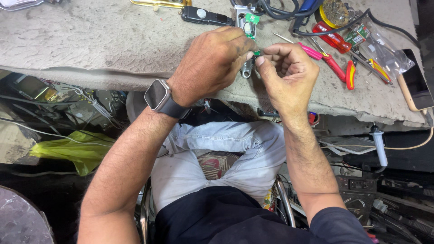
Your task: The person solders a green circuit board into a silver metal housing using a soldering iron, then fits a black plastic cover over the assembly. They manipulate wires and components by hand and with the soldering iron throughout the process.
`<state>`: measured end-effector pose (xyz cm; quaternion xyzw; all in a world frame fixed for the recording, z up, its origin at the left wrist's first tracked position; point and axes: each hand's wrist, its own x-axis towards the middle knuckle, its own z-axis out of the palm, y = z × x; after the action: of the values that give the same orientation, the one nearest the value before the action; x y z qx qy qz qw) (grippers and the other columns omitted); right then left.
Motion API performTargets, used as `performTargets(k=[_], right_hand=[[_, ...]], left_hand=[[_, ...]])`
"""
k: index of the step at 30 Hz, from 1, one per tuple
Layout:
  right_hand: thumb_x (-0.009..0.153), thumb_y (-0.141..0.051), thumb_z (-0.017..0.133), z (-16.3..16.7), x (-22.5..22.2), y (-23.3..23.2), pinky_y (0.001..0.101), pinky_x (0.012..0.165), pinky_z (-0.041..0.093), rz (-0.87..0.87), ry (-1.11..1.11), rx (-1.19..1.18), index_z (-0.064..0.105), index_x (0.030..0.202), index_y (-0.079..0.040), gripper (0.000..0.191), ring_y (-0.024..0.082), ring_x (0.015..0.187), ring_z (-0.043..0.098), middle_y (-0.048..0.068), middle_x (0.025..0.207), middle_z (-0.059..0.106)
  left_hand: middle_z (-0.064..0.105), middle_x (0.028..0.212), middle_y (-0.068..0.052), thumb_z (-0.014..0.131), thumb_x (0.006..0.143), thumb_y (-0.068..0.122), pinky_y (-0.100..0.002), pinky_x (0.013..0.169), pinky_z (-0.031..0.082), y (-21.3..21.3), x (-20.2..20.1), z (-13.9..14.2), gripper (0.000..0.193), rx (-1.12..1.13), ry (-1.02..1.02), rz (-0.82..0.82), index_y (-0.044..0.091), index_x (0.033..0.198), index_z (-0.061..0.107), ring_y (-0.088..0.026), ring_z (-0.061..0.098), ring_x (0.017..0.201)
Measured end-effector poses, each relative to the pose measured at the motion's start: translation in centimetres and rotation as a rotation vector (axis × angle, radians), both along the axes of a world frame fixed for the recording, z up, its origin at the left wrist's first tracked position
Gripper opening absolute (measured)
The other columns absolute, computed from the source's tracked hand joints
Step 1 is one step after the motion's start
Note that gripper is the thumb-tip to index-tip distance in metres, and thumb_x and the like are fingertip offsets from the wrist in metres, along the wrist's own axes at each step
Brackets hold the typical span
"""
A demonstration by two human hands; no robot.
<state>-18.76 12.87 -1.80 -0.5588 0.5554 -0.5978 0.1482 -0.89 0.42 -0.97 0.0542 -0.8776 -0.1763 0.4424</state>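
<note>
We look down at a worn grey counter (113,40). Our left hand (210,63), a watch (158,95) on its wrist, closes its fingers (242,47) on a small silver device with a green circuit board (247,27); its long axis points away from us. Just right of the device, our right hand (289,72) pinches its fingers shut at the lower end, on what we cannot tell. Further right lie red-handled tools (332,63) and a phone (416,83); the counter's front edge is just below.

A cramped repair workshop: red-handled screwdrivers (332,63), cables and a small green circuit board (251,19) litter the worn bench (90,40) at top; tangled wires (68,104) crowd the left.
</note>
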Motion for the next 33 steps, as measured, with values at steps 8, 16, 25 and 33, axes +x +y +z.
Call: performTargets(k=[8,16,25,33], right_hand=[[0.101,0.002,0.077,0.4,-0.2,0.2,0.0210,0.079,0.056,-0.013,0.057,-0.003,0.075,0.113,0.004,0.012,0.008,0.088,0.069,0.006,0.102,0.075],[0.101,0.002,0.076,0.9,-1.2,0.0,0.0224,0.081,0.058,0.056,0.026,0.050,0.075,0.115,0.005,0.013,0.010,0.090,0.071,0.008,0.105,0.075],[0.101,0.000,0.074,1.3,-0.7,0.2,0.0234,0.080,0.059,0.098,-0.154,0.046,0.071,0.116,0.002,0.016,0.010,0.088,0.070,0.006,0.103,0.073],[0.094,-0.004,0.081,3.5,-3.5,2.6,0.0374,0.071,0.056,-0.211,1.148,0.051,0.078,0.110,-0.009,0.017,0.026,0.082,0.072,0.007,0.095,0.074]], left_hand=[[0.063,0.095,-0.016,0.071,0.099,0.009,-0.048,0.079,0.052,0.0,0.4,0.3,0.012,0.039,0.018,-0.052,0.000,0.105,0.067,-0.037,0.064,0.094],[0.063,0.097,-0.016,0.073,0.102,0.008,-0.048,0.081,0.052,-0.1,0.4,0.2,0.014,0.108,0.038,-0.088,0.001,0.112,0.068,-0.038,0.064,0.094],[0.065,0.097,-0.015,0.074,0.098,0.011,-0.048,0.080,0.053,0.0,0.1,0.2,0.017,0.067,0.039,-0.008,0.002,0.110,0.069,-0.038,0.065,0.095],[0.065,0.097,-0.015,0.075,0.100,0.012,-0.048,0.077,0.052,0.3,0.2,0.3,0.015,0.021,-0.031,-0.002,0.002,0.108,0.069,-0.038,0.065,0.092]])
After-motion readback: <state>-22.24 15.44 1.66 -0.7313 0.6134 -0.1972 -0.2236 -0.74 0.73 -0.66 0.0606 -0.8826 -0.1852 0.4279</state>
